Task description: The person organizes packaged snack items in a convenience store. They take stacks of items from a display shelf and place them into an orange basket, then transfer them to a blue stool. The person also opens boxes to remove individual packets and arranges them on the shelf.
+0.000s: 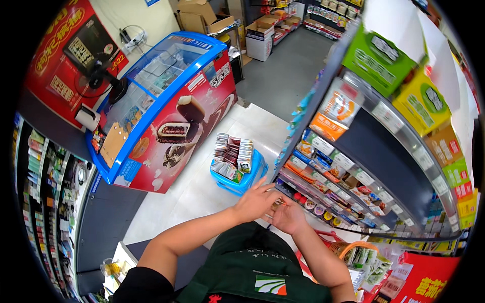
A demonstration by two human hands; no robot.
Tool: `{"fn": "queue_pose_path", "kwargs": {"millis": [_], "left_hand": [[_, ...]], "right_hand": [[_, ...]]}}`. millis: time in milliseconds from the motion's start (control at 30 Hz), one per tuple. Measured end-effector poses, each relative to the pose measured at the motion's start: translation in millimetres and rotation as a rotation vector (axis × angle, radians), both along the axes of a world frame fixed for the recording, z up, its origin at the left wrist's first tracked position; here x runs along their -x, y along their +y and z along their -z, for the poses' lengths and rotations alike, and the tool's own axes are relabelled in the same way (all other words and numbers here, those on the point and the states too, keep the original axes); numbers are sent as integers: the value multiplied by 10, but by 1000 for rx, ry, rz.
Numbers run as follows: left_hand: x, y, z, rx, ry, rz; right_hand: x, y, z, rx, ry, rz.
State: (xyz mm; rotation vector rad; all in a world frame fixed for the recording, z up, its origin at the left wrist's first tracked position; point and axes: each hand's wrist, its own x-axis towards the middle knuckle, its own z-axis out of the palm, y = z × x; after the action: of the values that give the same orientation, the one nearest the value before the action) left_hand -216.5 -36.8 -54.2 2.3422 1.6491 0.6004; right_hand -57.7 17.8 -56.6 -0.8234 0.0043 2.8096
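Both hands meet in front of the dark green apron (242, 262), beside the lower shelf. My left hand (256, 202) has its fingers stretched out and apart, their tips close to the right hand. The fingers of my right hand (288, 217) are curled in, with a small reddish bit at their tips that is too small to name. Just beyond the hands stands a blue plastic stool (237, 186). On it, rows of packaged sachets (233, 154) are packed upright, white, dark red and green; neither hand touches them.
A blue-rimmed ice cream freezer (187, 121) stands at the left, with a small fan (103, 81) on it. Snack shelves (333, 177) rise close on the right, topped by green and yellow boxes (381, 63). An orange basket (348, 247) of packets is at the lower right.
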Motion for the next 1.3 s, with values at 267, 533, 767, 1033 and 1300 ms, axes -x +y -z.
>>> {"fn": "queue_pose_path", "kwargs": {"millis": [267, 533, 767, 1033, 1300], "left_hand": [[1479, 9, -35, -103, -850, -604], [4350, -199, 250, -50, -1902, -1189], [6536, -268, 399, -490, -2087, -1272], [6036, -411, 906, -56, -2108, -1047], [5051, 100, 396, 313, -2229, -637]], "right_hand": [[1820, 294, -206, -117, 145, -183], [4280, 103, -160, -187, -8, -453], [5777, 71, -40, -357, -153, -567], [6515, 0, 265, -256, -61, -410], [5643, 251, 351, -234, 44, 18]]}}
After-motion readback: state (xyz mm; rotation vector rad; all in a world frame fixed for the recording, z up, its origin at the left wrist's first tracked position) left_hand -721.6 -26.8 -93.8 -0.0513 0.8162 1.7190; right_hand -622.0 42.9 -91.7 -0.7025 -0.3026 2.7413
